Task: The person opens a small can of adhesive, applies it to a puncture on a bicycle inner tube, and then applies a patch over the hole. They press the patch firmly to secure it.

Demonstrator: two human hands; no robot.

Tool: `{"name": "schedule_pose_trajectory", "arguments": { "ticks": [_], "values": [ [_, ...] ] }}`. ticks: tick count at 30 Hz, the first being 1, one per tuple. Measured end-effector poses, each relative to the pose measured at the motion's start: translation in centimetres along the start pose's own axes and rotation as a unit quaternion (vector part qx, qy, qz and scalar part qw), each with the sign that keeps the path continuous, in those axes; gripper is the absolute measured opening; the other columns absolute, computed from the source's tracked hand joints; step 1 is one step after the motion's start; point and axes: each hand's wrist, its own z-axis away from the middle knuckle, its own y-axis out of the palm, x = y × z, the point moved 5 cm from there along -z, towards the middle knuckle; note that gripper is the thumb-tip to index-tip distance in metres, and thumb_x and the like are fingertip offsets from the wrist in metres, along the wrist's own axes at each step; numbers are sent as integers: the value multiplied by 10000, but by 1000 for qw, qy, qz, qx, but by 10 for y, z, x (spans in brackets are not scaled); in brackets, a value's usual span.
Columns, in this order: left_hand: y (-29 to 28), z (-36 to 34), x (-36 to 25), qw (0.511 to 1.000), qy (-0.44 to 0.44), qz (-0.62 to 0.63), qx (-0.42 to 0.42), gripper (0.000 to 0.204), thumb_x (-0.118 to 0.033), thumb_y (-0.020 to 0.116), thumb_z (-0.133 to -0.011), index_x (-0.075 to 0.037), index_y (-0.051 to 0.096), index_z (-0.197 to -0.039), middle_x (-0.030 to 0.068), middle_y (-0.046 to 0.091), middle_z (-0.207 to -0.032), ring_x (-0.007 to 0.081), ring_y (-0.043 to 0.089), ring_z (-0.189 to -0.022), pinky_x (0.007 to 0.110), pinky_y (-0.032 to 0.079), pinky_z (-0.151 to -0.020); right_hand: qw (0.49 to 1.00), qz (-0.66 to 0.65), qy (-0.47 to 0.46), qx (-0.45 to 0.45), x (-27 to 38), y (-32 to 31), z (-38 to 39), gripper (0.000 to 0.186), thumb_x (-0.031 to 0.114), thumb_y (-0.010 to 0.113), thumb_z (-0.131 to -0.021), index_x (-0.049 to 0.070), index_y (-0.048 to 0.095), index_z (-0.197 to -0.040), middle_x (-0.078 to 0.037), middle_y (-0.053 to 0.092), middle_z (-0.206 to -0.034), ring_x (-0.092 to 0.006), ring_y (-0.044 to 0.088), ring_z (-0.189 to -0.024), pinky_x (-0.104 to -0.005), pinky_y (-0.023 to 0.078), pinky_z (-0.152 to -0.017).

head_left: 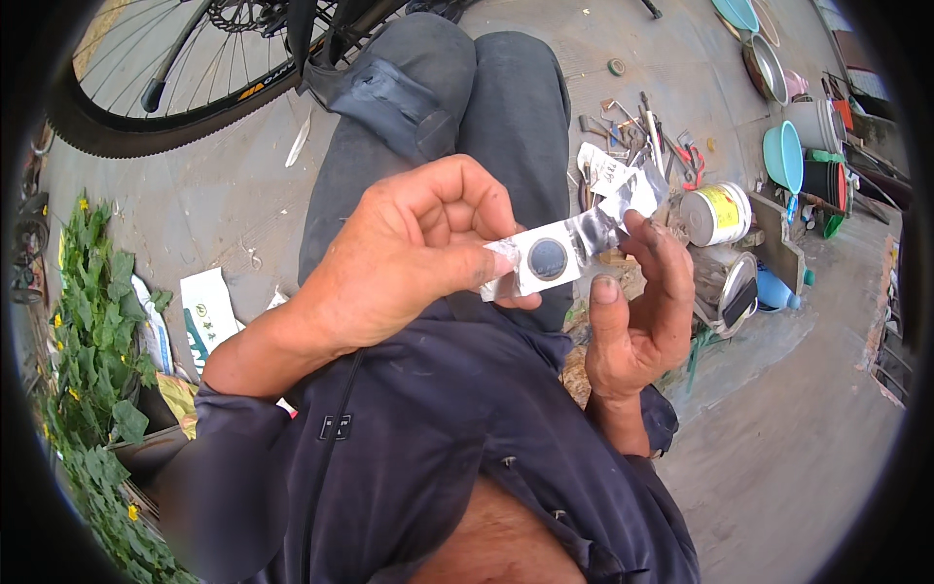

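A round black tyre patch (548,260) sits on a white-and-silver foil strip (591,232), held above my lap. My left hand (404,248) pinches the strip's left end between thumb and fingers. The crumpled silver end rises to the right, beside the fingertips of my right hand (642,316). That hand's thumb stands apart from its curled fingers, and nothing is gripped between them. Across my left knee lies a flat stretch of black inner tube (387,105), running up toward the bicycle wheel (185,117).
Hand tools (623,127) lie scattered on the ground past my right knee. A white tub (715,212) and an open tin can (728,287) stand at the right. Basins and buckets (783,156) line the far right. Leafy plants (97,321) and a white bag (207,311) are on the left.
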Motion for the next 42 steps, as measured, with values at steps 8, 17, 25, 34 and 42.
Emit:
{"name": "schedule_pose_trajectory", "arguments": {
  "ticks": [8,17,25,34,42],
  "values": [
    [1,-3,-5,997,58,-50,-29,410,49,604,-882,57,530,-1286,150,691,-1009,223,705,-914,342,601,-776,944,-221,239,-56,-1,25,28,222,9,637,-932,-45,586,-1141,-129,661,-949,-157,661,-802,-262,546,-672],
    [15,-5,9,994,57,-83,-43,347,92,592,-909,27,605,-1250,78,692,-1016,94,645,-960,228,540,-804,951,-227,207,-26,-4,34,30,259,50,683,-905,-18,595,-1139,-88,643,-963,-122,627,-750,-235,542,-596],
    [18,2,-8,867,249,-430,-26,457,122,642,-845,-11,614,-1281,94,685,-951,118,664,-846,250,546,-725,888,-322,325,-36,1,37,26,211,5,689,-897,-24,632,-1098,-69,670,-904,-84,602,-692,-217,500,-592],
    [26,6,-18,742,349,-572,-19,321,103,746,-740,-18,723,-1036,150,624,-1063,224,693,-895,283,583,-744,819,-389,422,-10,-11,34,9,182,94,616,-951,-53,604,-1056,-90,654,-757,-128,580,-502,-247,470,-425],
    [21,4,-20,751,354,-554,-61,204,72,739,-741,-9,692,-923,120,631,-938,218,672,-767,291,536,-634,848,-394,350,47,-5,40,13,269,111,651,-957,-49,590,-1164,-88,683,-924,-114,645,-758,-238,530,-625]
  ]
}}
